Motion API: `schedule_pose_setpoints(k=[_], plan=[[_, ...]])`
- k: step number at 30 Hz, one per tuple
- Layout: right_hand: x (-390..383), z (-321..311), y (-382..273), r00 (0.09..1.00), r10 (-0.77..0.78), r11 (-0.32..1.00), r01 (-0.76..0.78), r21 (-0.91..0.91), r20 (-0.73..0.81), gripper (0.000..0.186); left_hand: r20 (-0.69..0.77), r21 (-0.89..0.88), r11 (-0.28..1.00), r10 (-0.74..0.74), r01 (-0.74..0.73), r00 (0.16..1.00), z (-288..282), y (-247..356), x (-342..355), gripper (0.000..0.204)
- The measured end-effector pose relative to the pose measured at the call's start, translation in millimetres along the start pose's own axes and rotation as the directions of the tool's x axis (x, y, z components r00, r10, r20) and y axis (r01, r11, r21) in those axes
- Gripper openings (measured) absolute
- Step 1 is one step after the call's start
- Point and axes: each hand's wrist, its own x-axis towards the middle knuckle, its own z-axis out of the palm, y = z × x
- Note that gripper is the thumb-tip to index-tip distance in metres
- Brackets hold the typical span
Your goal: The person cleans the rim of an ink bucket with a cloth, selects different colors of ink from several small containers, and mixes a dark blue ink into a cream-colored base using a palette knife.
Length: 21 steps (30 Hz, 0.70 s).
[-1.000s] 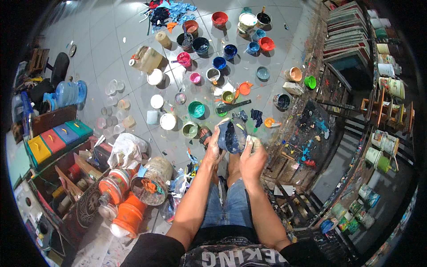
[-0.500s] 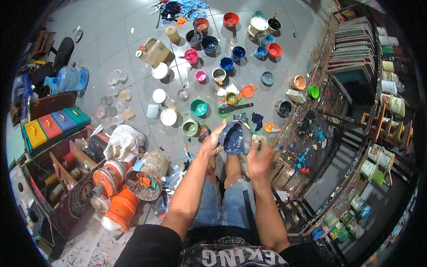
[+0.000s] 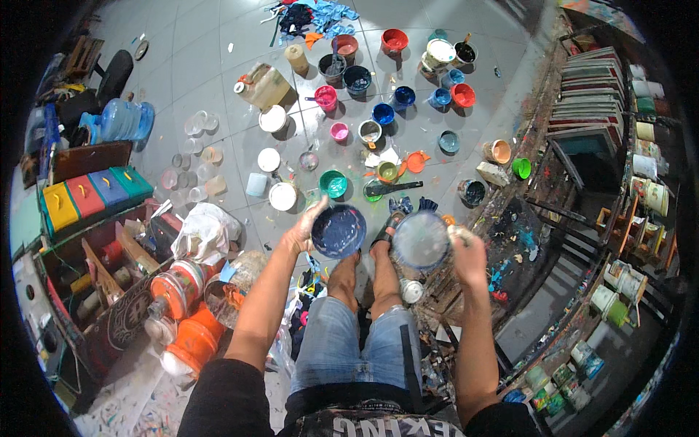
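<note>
My left hand (image 3: 301, 230) grips the side of a round paint tub (image 3: 339, 231), dark blue inside, tilted toward me. In my right hand (image 3: 469, 253), fingers closed on its edge, is a round translucent lid (image 3: 421, 242) smeared with whitish-grey. Tub and lid are apart, held side by side above my feet. Beyond my left hand a green paint tub (image 3: 333, 185) stands on the floor. A black-handled tool (image 3: 395, 187) lies across a green-rimmed container just past the lid.
Several paint pots surround a blue tub (image 3: 382, 113) on the tiled floor (image 3: 240, 138). A yellowish jerrycan (image 3: 266, 87) stands farther left. Orange buckets (image 3: 195, 339) and a crate are at left. A paint-stained wooden bench (image 3: 520, 240) and stacked frames (image 3: 588, 91) line the right.
The lid has come away from the blue tub. My right hand moved right with it, while my left hand moved left with the tub, whose inside now faces up.
</note>
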Motion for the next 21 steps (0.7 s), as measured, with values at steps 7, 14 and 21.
schedule_pose_setpoints(k=[7,14,21], plan=[[49,0,41,0.891,0.436,0.649,-0.411,0.64,0.13,0.039,0.047,-0.284,0.954,0.11,-0.093,0.993,-5,4,28,0.089],[95,29,193,0.726,0.673,0.435,-0.542,0.719,0.14,0.045,0.084,-0.308,0.942,0.163,-0.13,0.983,5,-14,73,0.079],[163,48,331,0.622,0.748,0.286,-0.616,0.734,0.231,0.025,0.023,-0.371,0.91,0.205,-0.182,0.978,3,-25,120,0.083]])
